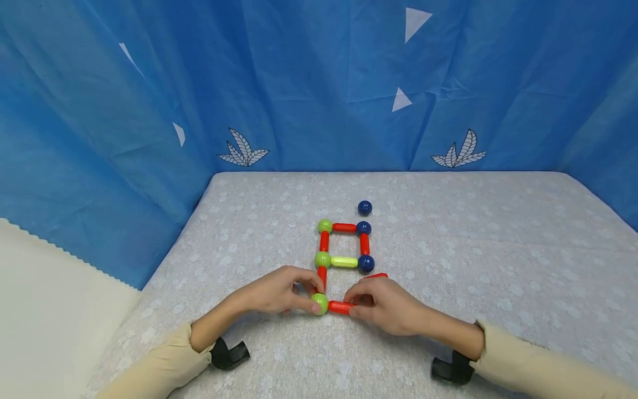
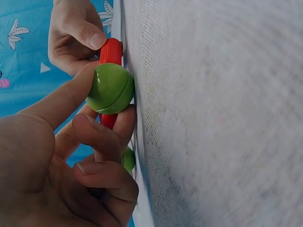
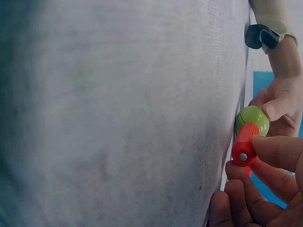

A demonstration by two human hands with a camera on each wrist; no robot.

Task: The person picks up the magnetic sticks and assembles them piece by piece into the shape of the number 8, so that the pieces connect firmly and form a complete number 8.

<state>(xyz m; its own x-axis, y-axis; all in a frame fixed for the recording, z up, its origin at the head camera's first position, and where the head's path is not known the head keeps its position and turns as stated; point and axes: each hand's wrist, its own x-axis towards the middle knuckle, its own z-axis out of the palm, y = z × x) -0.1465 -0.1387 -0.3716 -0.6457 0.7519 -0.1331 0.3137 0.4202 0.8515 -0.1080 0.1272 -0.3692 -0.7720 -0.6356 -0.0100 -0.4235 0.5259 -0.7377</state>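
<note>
My left hand (image 1: 286, 291) pinches a lime-green ball (image 1: 320, 304), thumb on its near side and fingers by the red rod (image 1: 322, 277) behind it. My right hand (image 1: 386, 305) grips another red rod (image 1: 340, 307) between thumb and fingers; its left end meets or nearly meets that ball. In the right wrist view, a small silver tip shows on the free end of this red stick (image 3: 245, 144). Beyond my hands, green balls (image 1: 323, 260), blue balls (image 1: 366, 263), red rods and a yellow-green rod (image 1: 344, 262) form a square, joined to the rod near my left fingers.
A loose blue ball (image 1: 365, 208) lies behind the square. One more red piece (image 1: 376, 275) shows just past my right hand, partly hidden by it. Pale patterned cloth (image 1: 473, 249) covers the table, and a blue curtain (image 1: 324, 83) hangs along the back and sides.
</note>
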